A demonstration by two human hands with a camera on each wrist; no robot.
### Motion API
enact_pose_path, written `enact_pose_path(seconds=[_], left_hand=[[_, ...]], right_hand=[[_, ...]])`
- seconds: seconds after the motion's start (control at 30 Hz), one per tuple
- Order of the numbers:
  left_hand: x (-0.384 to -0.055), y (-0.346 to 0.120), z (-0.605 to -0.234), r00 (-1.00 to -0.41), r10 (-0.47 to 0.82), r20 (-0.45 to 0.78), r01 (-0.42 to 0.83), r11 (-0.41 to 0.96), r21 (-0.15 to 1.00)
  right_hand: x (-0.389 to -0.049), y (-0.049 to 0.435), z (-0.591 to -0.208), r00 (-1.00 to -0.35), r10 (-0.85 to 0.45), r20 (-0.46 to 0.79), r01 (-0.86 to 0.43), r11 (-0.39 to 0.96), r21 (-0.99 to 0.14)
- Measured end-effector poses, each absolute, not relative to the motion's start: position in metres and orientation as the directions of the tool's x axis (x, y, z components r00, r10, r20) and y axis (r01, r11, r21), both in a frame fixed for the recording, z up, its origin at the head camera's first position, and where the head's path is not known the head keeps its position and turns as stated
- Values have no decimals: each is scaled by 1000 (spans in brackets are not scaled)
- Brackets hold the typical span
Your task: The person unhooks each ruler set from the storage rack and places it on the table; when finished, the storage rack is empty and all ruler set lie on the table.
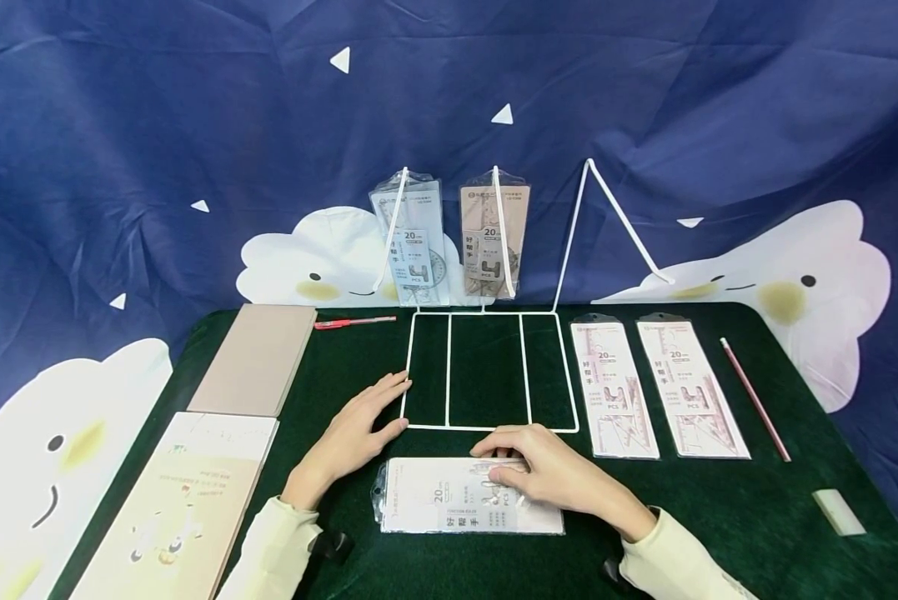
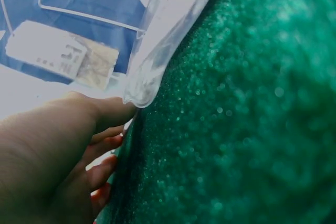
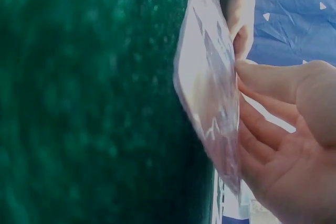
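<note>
A clear packet of rulers (image 1: 418,496) with a white printed card lies sideways on the green table in front of me. My right hand (image 1: 549,471) rests on its right half, thumb on the card and the bent fingers by the far edge; in the right wrist view the thumb and fingers touch the packet's upper face. To the left, my left hand (image 1: 354,429) lies relaxed, its fingertips beside the near left part of a white wire rack (image 1: 449,375). Nothing is held in it. The packet's hanger end shows close to the left thumb in the left wrist view.
Blue (image 1: 418,250) and brown (image 1: 486,242) ruler packets hang on the rack. Two pink ones (image 1: 614,392) lie at right, with a pencil (image 1: 756,400) and an eraser (image 1: 839,512) beyond. Notebooks (image 1: 257,358) and a red pen (image 1: 354,322) lie at left.
</note>
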State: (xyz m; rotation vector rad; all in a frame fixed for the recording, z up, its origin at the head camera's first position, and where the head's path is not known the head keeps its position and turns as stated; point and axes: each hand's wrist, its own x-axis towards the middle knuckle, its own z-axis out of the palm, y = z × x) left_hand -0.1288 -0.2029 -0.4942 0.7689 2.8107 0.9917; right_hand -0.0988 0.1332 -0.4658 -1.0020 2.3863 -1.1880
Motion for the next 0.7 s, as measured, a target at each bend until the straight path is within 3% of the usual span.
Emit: enact_pose_path(seconds=[0.33,0.7], left_hand=[[-129,-202,-492,-873,478,97,435,674,597],[-129,-202,-495,-875,474,102,434,671,601]], right_hand=[[-97,132,-463,-733,-679,33,-472,474,-744],[-110,146,-456,-765,-630,136,-465,392,-794]])
